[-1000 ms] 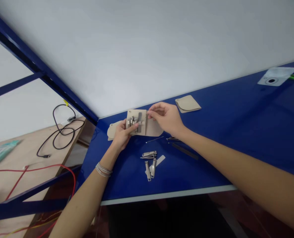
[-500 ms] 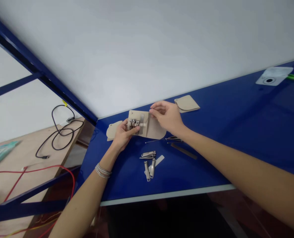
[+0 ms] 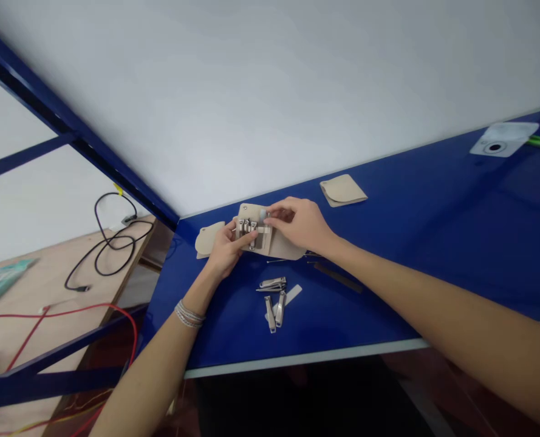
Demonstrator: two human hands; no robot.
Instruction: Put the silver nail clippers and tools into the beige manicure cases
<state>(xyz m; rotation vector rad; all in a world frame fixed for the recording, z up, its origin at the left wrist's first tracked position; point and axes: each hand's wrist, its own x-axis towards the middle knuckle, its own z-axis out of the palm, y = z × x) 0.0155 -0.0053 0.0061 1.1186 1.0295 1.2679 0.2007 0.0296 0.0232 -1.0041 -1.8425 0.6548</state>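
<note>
My left hand (image 3: pixel 226 247) is closed on an unfolded beige manicure case (image 3: pixel 288 244), its thumb lying across the front. Several metal nail clippers (image 3: pixel 246 226) stand side by side in the case, next to a pale strap. My right hand (image 3: pixel 299 221) is pinched at the upper part of the case, beside a small whitish piece (image 3: pixel 263 214); what lies between its fingertips is too small to make out. Below the case, loose nail clippers (image 3: pixel 273 283) and a pale nail file (image 3: pixel 293 295) rest on the blue table. A dark flat strip (image 3: pixel 338 277) lies under my right forearm.
A folded beige case (image 3: pixel 343 190) lies behind my right hand and another (image 3: pixel 208 240) by my left. At the far right is a white pouch (image 3: pixel 502 141) with green items. Black cable (image 3: pixel 110 243) and red cable (image 3: pixel 87 308) cross the wooden side table at left.
My right hand has moved left and slightly down, from the case's fold onto its upper part beside the clippers. My left hand stays in place, and the case has tilted slightly.
</note>
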